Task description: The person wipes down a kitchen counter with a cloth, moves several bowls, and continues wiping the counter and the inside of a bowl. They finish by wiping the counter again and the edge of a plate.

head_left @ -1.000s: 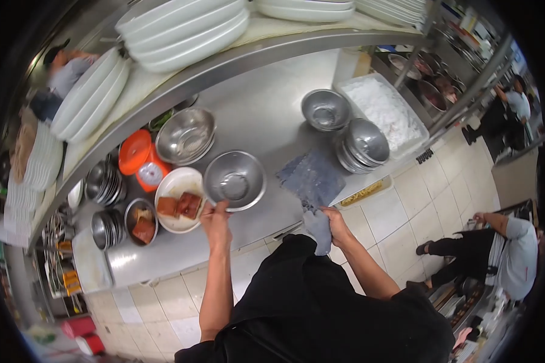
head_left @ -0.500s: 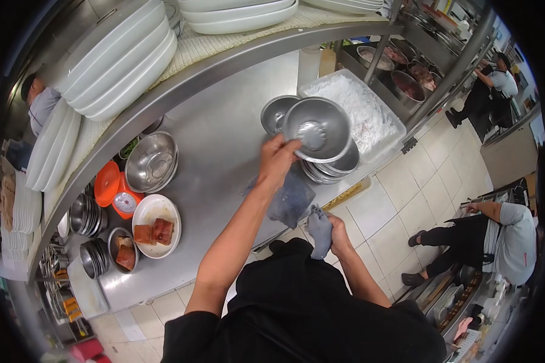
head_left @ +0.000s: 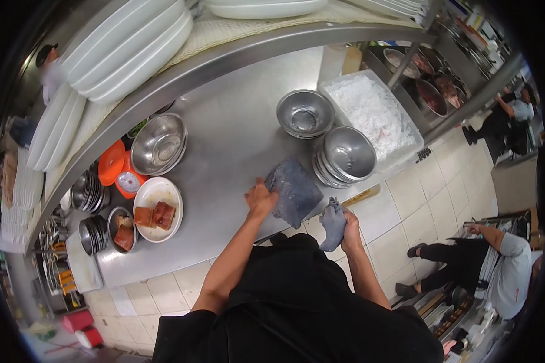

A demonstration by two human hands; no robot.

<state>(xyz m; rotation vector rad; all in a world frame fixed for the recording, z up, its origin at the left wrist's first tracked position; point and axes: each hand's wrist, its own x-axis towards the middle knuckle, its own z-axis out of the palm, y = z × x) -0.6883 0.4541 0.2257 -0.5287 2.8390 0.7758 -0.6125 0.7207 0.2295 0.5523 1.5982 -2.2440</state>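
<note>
Change: the left hand [head_left: 260, 199] is no longer carrying a steel bowl; that bowl is now sitting on the bowl stack [head_left: 344, 156].
Left fingers: pressing flat on the grey cloth [head_left: 293, 190] spread on the counter [head_left: 230, 139].
Right hand [head_left: 349, 225]: fingers closed round a bunched grey rag [head_left: 333, 222] at the counter edge.
Meaning: stacking looks finished; wiping is likely starting.

The person's left arm stretches forward, bare to the sleeve, its left hand [head_left: 259, 199] pressed palm down with fingers curled. The right arm bends at the elbow, its right hand [head_left: 349, 225] clenched tight.
</note>
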